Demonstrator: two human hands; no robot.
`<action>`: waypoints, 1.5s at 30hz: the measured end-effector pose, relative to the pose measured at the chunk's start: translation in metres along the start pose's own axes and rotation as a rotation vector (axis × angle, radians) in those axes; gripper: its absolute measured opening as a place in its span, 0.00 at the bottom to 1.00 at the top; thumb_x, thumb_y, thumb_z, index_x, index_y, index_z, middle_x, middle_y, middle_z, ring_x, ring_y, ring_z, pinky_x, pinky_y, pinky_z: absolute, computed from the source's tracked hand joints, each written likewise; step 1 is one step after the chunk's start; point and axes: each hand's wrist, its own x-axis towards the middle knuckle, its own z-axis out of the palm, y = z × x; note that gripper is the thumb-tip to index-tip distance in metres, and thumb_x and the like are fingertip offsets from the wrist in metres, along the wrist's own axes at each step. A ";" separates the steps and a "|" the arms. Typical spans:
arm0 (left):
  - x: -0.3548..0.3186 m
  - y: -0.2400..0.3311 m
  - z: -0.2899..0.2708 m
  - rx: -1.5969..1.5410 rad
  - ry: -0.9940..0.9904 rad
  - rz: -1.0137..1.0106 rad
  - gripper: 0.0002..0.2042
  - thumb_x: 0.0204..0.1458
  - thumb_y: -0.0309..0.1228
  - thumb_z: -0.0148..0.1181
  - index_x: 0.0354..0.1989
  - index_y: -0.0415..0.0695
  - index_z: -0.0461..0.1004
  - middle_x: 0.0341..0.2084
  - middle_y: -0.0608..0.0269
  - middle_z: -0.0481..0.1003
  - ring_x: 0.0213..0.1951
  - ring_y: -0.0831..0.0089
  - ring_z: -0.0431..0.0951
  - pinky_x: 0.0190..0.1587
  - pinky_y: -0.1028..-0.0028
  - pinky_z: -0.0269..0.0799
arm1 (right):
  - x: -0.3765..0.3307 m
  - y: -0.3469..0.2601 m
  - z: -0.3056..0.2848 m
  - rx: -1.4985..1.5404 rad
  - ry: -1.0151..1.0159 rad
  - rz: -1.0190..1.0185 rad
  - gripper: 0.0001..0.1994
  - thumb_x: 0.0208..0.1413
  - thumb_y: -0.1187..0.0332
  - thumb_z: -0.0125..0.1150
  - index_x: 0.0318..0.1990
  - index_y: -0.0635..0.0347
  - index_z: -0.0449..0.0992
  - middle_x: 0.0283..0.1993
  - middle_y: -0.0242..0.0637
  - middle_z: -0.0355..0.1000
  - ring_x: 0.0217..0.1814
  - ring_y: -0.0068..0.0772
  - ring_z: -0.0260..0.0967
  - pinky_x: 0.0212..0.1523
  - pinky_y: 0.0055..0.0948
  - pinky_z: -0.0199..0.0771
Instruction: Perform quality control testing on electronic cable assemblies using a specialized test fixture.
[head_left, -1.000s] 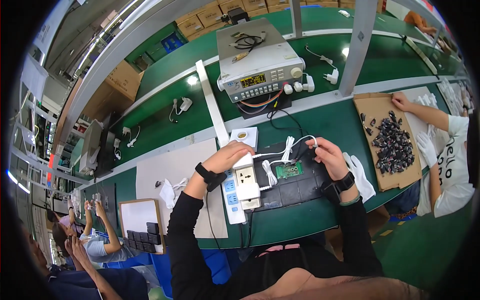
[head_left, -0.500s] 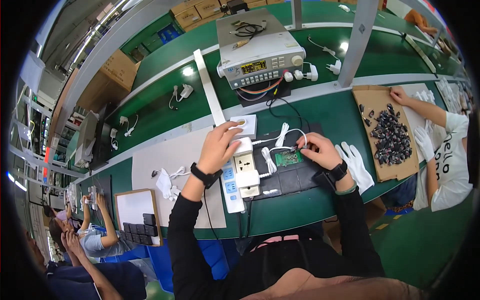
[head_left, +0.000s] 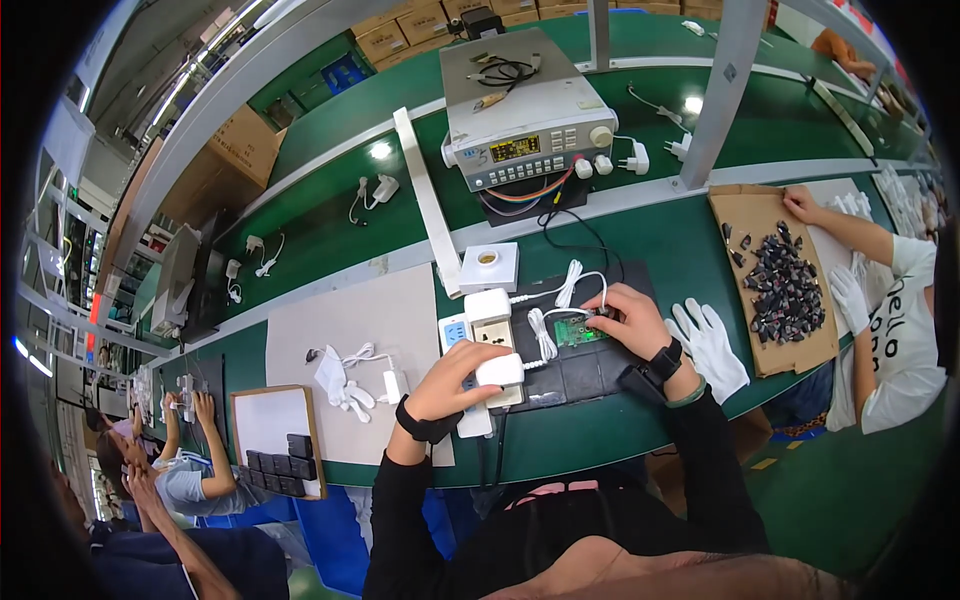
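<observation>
My left hand (head_left: 452, 384) has its fingers and thumb around the lower white power adapter (head_left: 501, 372), which sits in a power strip (head_left: 472, 424). A second white power adapter (head_left: 487, 304) is plugged in just above it, clear of the hand. My right hand (head_left: 632, 318) pinches a small cable plug at the right end of a green circuit board (head_left: 573, 332); the fingertips partly hide the plug. Coiled white cables (head_left: 541, 335) run from the adapters toward the board, which lies on a black mat (head_left: 566, 376).
Behind stands a bench power supply (head_left: 530, 150), with a white box (head_left: 490, 268) nearer me. At right are a white glove (head_left: 708, 345) and a cardboard tray (head_left: 735, 290) of black parts, beside a co-worker's arm. Leftward lie another adapter (head_left: 394, 386) and a tray of black blocks (head_left: 287, 465).
My left hand has come down from the upper adapter and white box to the lower adapter. My right hand stays at the board's right end. The view has shifted slightly.
</observation>
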 end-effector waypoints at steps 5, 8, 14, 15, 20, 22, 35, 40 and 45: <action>0.001 -0.006 -0.001 0.009 -0.038 -0.025 0.27 0.45 0.40 0.62 0.55 0.44 0.70 0.50 0.57 0.72 0.52 0.58 0.67 0.57 0.65 0.60 | 0.001 -0.006 0.007 -0.012 0.042 0.038 0.12 0.46 0.67 0.67 0.40 0.56 0.78 0.30 0.32 0.65 0.27 0.27 0.64 0.31 0.25 0.66; 0.002 -0.010 0.000 -0.002 -0.039 0.008 0.27 0.45 0.40 0.63 0.55 0.44 0.70 0.50 0.57 0.71 0.52 0.58 0.67 0.57 0.65 0.60 | 0.000 -0.005 0.007 0.004 0.050 0.069 0.12 0.46 0.68 0.68 0.39 0.57 0.78 0.29 0.32 0.65 0.26 0.25 0.63 0.30 0.24 0.66; 0.002 -0.016 0.001 -0.054 -0.038 0.001 0.28 0.43 0.38 0.65 0.55 0.44 0.70 0.50 0.58 0.72 0.52 0.59 0.67 0.58 0.65 0.59 | -0.001 -0.003 0.004 0.066 0.035 0.083 0.12 0.46 0.69 0.68 0.40 0.57 0.78 0.30 0.31 0.65 0.26 0.22 0.63 0.29 0.22 0.65; 0.001 -0.017 0.001 -0.069 -0.036 -0.009 0.28 0.42 0.37 0.66 0.55 0.44 0.70 0.50 0.58 0.72 0.53 0.59 0.67 0.58 0.65 0.59 | -0.001 -0.002 0.004 0.066 0.037 0.084 0.12 0.46 0.69 0.68 0.40 0.57 0.78 0.30 0.31 0.65 0.26 0.22 0.63 0.29 0.22 0.65; -0.002 -0.018 0.003 -0.096 -0.014 -0.023 0.29 0.41 0.36 0.68 0.54 0.44 0.70 0.50 0.59 0.72 0.53 0.60 0.67 0.58 0.65 0.59 | 0.000 0.001 -0.001 0.060 -0.015 0.053 0.14 0.46 0.70 0.68 0.43 0.55 0.79 0.30 0.31 0.65 0.26 0.22 0.63 0.30 0.21 0.66; -0.003 -0.020 0.003 -0.101 -0.014 -0.019 0.28 0.41 0.36 0.68 0.54 0.44 0.70 0.50 0.59 0.72 0.53 0.60 0.67 0.58 0.65 0.59 | -0.001 0.000 -0.002 0.053 -0.022 0.046 0.15 0.46 0.70 0.67 0.45 0.53 0.79 0.30 0.31 0.65 0.27 0.22 0.64 0.30 0.21 0.66; 0.000 -0.022 0.004 -0.084 -0.003 -0.003 0.28 0.41 0.35 0.68 0.54 0.44 0.70 0.50 0.59 0.72 0.52 0.61 0.68 0.57 0.65 0.61 | -0.001 -0.002 0.002 -0.025 0.001 0.025 0.14 0.47 0.71 0.66 0.44 0.54 0.79 0.31 0.32 0.65 0.29 0.27 0.66 0.30 0.24 0.66; -0.015 -0.033 0.014 -0.480 0.213 0.004 0.27 0.42 0.34 0.68 0.53 0.41 0.70 0.49 0.58 0.72 0.51 0.64 0.70 0.55 0.65 0.65 | 0.000 -0.008 0.005 0.184 0.113 -0.055 0.13 0.49 0.74 0.63 0.44 0.59 0.79 0.33 0.30 0.67 0.26 0.19 0.63 0.27 0.18 0.64; -0.029 -0.041 -0.053 -0.941 0.589 0.315 0.32 0.48 0.44 0.63 0.59 0.41 0.61 0.52 0.59 0.68 0.52 0.67 0.70 0.52 0.70 0.70 | 0.003 -0.006 0.008 0.550 0.105 0.180 0.13 0.51 0.74 0.62 0.46 0.59 0.78 0.36 0.30 0.70 0.29 0.16 0.66 0.26 0.14 0.65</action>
